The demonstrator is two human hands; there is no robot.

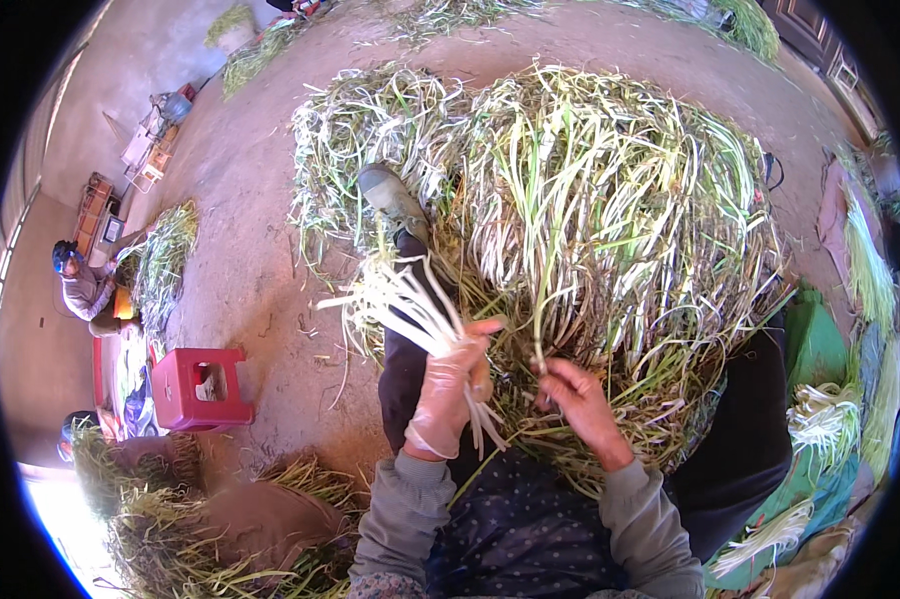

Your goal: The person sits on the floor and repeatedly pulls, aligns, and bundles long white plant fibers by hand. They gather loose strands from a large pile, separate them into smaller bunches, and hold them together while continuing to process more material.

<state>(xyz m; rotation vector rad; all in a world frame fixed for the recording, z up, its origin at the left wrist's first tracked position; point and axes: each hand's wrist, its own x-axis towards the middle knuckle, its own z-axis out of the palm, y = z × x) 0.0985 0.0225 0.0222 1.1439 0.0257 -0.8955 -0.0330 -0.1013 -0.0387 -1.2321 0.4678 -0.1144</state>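
Note:
My left hand (452,389), in a thin clear glove, is closed around a bunch of pale peeled stalks (409,311) that fan out above and below the fist. My bare right hand (573,397) pinches the lower end of one long green-leaved stalk (540,314). Both hands are over my lap, a short way apart. Right in front of me lies a large heap of leafy stalks (607,202), green, white and partly withered. A looser pile of whitish and green leaves (375,112) adjoins it at the left, by my shoe (390,196).
A red plastic stool (199,389) stands at the left. Another person (83,288) sits beyond it beside a leaf pile (167,262); a further person is at the lower left. Bundles of pale stalks (824,419) lie on green sheeting (813,337) at the right.

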